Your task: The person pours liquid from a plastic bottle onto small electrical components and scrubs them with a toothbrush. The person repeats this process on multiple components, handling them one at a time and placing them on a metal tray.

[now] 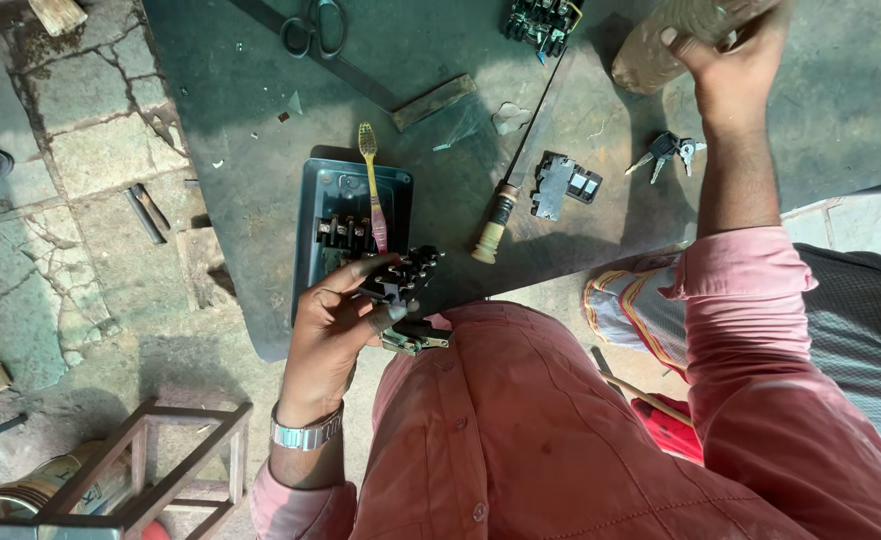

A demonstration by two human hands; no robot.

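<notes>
Pink shirt fills the bottom of the view, sleeves rolled, metal wristwatch [305, 432] on the left wrist. Person's left hand [335, 318] is gripping a black electrical contactor block [404, 277], fingers wrapped around it, held just over the near edge of the dark table [250, 90]. Right under that hand there's a small metal bit [416, 339], can't tell what exactly.

Just behind the block sits a grey metal switch box [320, 205] lying open on the table, with a yellow-and-pink toothbrush [372, 185] resting across it. To the right of that is a long file with a wooden handle [505, 205], then a smaller black part [562, 185] beside it, and a bunch of keys [665, 152] further right.

Right hand [730, 65] is stretched out to the far side of the table, closed on a brownish lump of something [660, 40] up at the frame's top edge. Scissors [315, 28] and another black contactor [540, 22] lie along the far edge. Cracked stone floor [90, 150] on the left, wooden stool [160, 470] near the bottom corner.
</notes>
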